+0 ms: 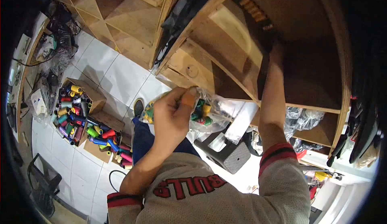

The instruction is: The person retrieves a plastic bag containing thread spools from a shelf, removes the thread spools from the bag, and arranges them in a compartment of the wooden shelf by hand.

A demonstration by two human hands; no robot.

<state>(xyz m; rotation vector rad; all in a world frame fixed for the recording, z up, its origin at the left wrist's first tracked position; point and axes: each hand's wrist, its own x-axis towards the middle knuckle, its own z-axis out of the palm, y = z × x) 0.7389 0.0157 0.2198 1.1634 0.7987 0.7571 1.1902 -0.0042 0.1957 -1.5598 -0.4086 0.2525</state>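
My left hand (171, 109) is closed on the gathered top of a clear plastic bag (219, 113), held in front of my body. Green, yellow and red items, possibly thread spools, show through the plastic on both sides of the hand. My right arm reaches up into a dark compartment of the wooden shelf (238, 82). At its end, my right hand (277, 48) is in shadow near the compartment's back, and its fingers cannot be made out. Close to it is a strip of orange and black items (254, 11), perhaps small packages.
Cardboard boxes (96, 97) full of coloured thread cones stand on the tiled floor at left. A grey step stool (231, 155) is below the shelf. Plastic-wrapped items (302, 121) fill a lower shelf. Dark clothes hang at far right.
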